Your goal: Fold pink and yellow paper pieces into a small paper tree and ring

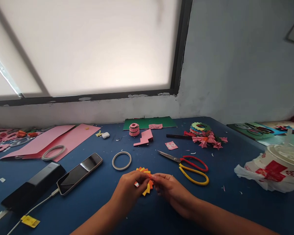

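Note:
An orange and yellow paper flower (147, 190) shows between and behind my fingers, low in the middle of the head view. My left hand (131, 187) is closed on its left side, thumb and fingers together, covering much of it. From the right, my right hand (171, 192) pinches a small orange part at the flower's upper edge. The two sets of fingertips nearly meet. Just beyond my hands lie a roll of double-sided tape (122, 161), flat on the table, and scissors (186, 166) with one red and one yellow handle, blades pointing left.
A phone (79, 173) on a cable and a black power bank (34, 186) lie left. Pink card sheets (74, 138) and another tape roll (54, 152) are behind them. Pink scalloped rings (134, 130), paper flowers (208, 140) and a bagged paper tub (271, 168) stand farther out.

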Tool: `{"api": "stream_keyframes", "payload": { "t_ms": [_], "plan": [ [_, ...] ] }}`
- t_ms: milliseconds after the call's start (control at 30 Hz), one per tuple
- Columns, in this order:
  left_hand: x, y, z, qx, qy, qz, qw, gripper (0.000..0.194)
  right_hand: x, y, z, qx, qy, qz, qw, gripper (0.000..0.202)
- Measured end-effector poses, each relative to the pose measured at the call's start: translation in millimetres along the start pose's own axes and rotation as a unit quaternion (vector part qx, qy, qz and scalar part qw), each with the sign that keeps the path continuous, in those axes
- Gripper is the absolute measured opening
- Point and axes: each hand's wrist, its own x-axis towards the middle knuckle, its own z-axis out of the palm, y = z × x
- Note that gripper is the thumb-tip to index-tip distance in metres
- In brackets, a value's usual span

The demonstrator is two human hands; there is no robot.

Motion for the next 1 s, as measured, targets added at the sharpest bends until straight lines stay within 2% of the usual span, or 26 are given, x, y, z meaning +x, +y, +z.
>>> {"api": "stream_keyframes", "payload": {
  "t_ms": [367,633,1000],
  "plan": [
    [-2,13,2.1,-0.099,-0.023,-0.112,0.989,0.012,-3,0,2,0.05,0.018,0.034,0.998,0.029],
    [-1,13,9.5,-0.256,-0.054,-0.204,0.943,0.026,-6,8,5,0.106,0.037,0.043,0.993,0.037],
    [1,19,18.0,-0.353,-0.018,-0.237,0.905,0.024,-5,15,9,0.155,0.068,-0.003,0.986,0.036]
  ]
}}
